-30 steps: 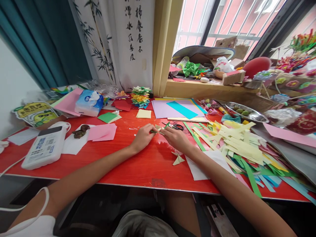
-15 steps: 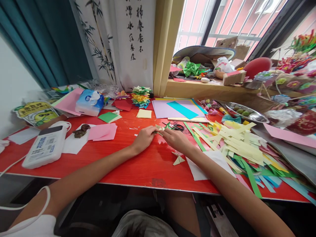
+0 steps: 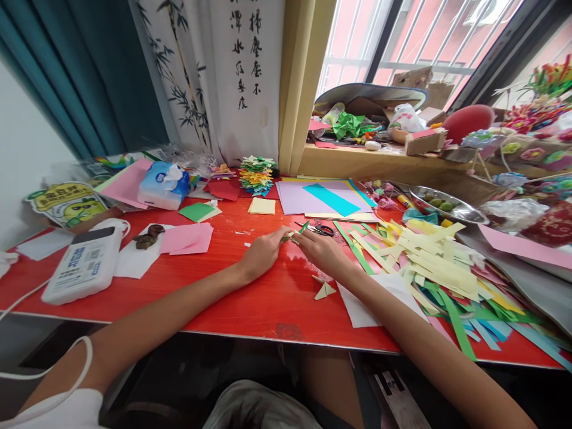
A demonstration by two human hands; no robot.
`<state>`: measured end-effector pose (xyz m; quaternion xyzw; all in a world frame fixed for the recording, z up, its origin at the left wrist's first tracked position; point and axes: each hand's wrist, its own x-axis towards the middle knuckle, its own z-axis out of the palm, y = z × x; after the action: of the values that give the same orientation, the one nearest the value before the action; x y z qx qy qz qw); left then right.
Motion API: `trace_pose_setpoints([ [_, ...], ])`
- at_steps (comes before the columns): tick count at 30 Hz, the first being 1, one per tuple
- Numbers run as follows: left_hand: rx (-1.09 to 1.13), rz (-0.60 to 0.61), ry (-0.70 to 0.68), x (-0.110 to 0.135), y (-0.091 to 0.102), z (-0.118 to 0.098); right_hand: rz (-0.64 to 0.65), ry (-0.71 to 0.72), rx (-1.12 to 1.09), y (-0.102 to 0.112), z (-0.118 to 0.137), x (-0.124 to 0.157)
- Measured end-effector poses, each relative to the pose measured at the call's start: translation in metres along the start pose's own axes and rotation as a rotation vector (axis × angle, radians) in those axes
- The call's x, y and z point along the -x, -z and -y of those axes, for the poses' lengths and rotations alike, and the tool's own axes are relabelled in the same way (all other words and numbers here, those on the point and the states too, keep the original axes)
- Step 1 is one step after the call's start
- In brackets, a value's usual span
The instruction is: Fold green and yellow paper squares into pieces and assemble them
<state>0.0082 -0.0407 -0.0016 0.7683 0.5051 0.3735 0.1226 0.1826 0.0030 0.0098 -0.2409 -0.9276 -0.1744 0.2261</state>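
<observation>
Over the middle of the red table, my left hand and my right hand meet at the fingertips. Both are closed on a small pale folded paper piece, mostly covered by the fingers. A green pointed paper bit shows just behind my right fingers; whether it belongs to the held piece I cannot tell. Black-handled scissors lie beyond my right hand. Nearer my body rests a cream folded paper piece, beside a white sheet that passes under my right forearm.
Cut paper strips are heaped at the right, near a metal bowl. Behind stand a stack of folded paper pieces and flat lilac sheets. Pink paper, a tissue pack and a white box-like device occupy the left.
My left fingers have tipped up slightly, and less of the pale folded paper shows above the hands. Both hands stay together in the same spot. The view shifts very slightly.
</observation>
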Motion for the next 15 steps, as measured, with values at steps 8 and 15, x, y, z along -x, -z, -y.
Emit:
trace_pose_setpoints([
  [8, 0.006, 0.005, 0.007, -0.0010, 0.0001, 0.0000, -0.001, -0.033, -0.150, -0.0058, -0.0044, 0.0008],
  [15, -0.022, -0.014, -0.009, -0.0035, -0.0015, 0.0043, -0.024, -0.065, -0.205, -0.0092, -0.0062, 0.0011],
])
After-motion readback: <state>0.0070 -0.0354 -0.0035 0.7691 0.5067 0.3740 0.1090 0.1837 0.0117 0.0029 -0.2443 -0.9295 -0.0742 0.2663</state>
